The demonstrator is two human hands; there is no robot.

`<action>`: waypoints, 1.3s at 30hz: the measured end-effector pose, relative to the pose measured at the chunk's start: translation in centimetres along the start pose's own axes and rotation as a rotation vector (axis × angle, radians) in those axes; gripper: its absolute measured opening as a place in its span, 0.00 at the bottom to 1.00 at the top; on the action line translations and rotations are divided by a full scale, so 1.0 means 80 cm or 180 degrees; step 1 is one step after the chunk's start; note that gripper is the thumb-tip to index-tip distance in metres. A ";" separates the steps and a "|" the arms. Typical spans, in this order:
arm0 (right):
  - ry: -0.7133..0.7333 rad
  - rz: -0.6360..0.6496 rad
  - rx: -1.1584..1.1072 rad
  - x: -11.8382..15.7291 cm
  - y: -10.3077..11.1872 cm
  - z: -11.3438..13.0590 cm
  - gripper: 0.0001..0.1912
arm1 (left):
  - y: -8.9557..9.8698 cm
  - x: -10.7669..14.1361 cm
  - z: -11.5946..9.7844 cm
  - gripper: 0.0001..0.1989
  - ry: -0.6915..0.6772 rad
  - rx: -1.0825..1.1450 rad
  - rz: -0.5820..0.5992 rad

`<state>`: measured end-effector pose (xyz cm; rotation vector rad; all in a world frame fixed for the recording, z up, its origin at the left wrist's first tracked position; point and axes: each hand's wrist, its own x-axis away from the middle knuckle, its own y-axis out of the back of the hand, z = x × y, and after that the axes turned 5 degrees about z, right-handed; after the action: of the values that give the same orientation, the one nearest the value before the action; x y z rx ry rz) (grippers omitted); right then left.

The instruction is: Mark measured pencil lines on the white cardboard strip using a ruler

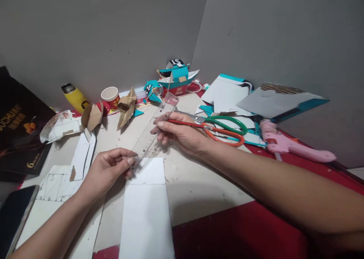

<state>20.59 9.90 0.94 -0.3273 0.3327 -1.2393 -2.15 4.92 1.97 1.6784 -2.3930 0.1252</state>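
Observation:
A clear plastic ruler [149, 138] slants above the work surface, its near end pinched between the thumb and fingers of my left hand [113, 166]. My right hand [180, 132] is closed around a thin red pencil [184, 123], its fingers beside the ruler's middle. Scissors with one green and one orange handle [224, 128] lie just beyond and right of my right hand; whether the hand touches them is unclear. Below my left hand, a long white card strip [146, 217] with a line across it runs toward me.
Cardboard scraps [230, 96] and a pink glue gun [295, 147] sit at the right. Small card boats [179, 77], a paper cup [110, 96] and a yellow bottle [75, 98] stand along the back. A phone [17, 217] and a black box [21, 126] are left.

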 end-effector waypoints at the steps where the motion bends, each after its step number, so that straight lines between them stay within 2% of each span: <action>1: 0.0021 -0.0022 0.0035 -0.001 0.000 -0.001 0.12 | 0.000 0.000 -0.001 0.13 0.0058 0.0056 0.0024; 5: 0.0132 -0.0020 0.0178 -0.003 0.000 -0.001 0.12 | -0.001 -0.001 -0.010 0.17 0.0272 0.0129 0.0057; 9: 0.0232 -0.0043 0.0178 -0.004 0.001 0.002 0.12 | 0.004 -0.003 -0.026 0.18 0.0290 0.0064 0.0184; 15: 0.0264 -0.0354 0.0098 -0.007 0.004 0.002 0.14 | 0.008 -0.008 -0.041 0.16 0.0342 0.0171 0.0476; 19: 0.0324 -0.0469 0.0015 -0.008 0.004 0.004 0.15 | 0.007 -0.020 -0.038 0.16 0.0238 0.0208 0.0484; 26: 0.0303 -0.0194 -0.0020 -0.006 0.002 0.003 0.15 | 0.002 -0.039 -0.023 0.14 0.0021 0.0223 0.0641; 39: 0.0099 -0.0118 0.0087 0.001 -0.003 0.002 0.16 | -0.005 -0.024 -0.010 0.10 -0.0014 0.0799 0.1133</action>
<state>20.47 9.79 1.18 -0.2922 0.3373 -1.2854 -1.03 6.71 2.28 1.3199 -2.7512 0.4968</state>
